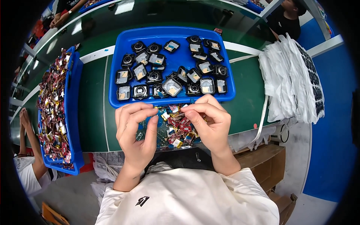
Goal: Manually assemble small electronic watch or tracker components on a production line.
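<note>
In front of me lies a heap of small red, yellow and silver electronic parts (180,129), with loose clear and blue bits at its left. My left hand (135,129) hovers over the left side of the heap, fingers curved and thumb apart from them, with nothing visible in it. Over the heap's right side, my right hand (210,122) pinches thumb and forefinger together; a thin sliver seems to show at the tips, too small to name. Just beyond both hands stands a blue tray (172,33) holding several black smartwatch cases (171,87), some with their open insides up.
At the left, a long blue bin (77,112) is heaped with similar small parts. White plastic sleeves (281,78) are stacked on the right of the green table (92,112). Below the table's right edge sits a cardboard box (264,161). Other people are at the left and far side.
</note>
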### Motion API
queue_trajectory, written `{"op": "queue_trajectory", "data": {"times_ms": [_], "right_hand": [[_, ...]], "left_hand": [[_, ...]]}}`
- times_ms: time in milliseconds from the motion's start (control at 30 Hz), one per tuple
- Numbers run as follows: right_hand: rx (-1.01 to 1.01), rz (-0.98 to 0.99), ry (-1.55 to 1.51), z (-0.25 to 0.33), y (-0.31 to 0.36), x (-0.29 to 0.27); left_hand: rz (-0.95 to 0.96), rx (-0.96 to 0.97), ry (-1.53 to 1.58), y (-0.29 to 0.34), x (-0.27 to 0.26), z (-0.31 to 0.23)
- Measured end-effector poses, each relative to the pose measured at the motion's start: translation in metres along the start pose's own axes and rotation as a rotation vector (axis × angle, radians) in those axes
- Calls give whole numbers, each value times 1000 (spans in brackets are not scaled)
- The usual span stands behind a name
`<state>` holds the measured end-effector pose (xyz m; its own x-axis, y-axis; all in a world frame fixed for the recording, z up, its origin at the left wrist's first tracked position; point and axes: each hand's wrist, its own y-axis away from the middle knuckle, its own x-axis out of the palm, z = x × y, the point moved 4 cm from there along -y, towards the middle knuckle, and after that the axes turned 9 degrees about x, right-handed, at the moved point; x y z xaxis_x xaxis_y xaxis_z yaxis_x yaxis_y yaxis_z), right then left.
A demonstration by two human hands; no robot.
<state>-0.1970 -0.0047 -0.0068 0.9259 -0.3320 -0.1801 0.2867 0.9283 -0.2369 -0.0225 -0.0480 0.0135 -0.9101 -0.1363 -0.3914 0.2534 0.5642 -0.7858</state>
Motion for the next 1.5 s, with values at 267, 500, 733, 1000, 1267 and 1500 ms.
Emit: {"op": "queue_trajectory", "data": {"times_ms": [267,500,733,1000,1267,1500], "right_hand": [[-119,-42,168,20,-2,-17],[-90,-48,-99,84,-61,-65],[-1268,-688,356,233,-199,-88],[-857,-704,825,247,-303,-79],[-770,72,519,159,-140,-32],[-286,573,802,29,-17,-18]], "left_hand": [[111,-233,142,10,2,4],[69,-203,159,15,-7,10],[117,-153,189,13,-4,2],[179,-129,186,19,-7,-8],[149,-117,271,17,-6,7],[238,-153,234,24,6,8]]}}
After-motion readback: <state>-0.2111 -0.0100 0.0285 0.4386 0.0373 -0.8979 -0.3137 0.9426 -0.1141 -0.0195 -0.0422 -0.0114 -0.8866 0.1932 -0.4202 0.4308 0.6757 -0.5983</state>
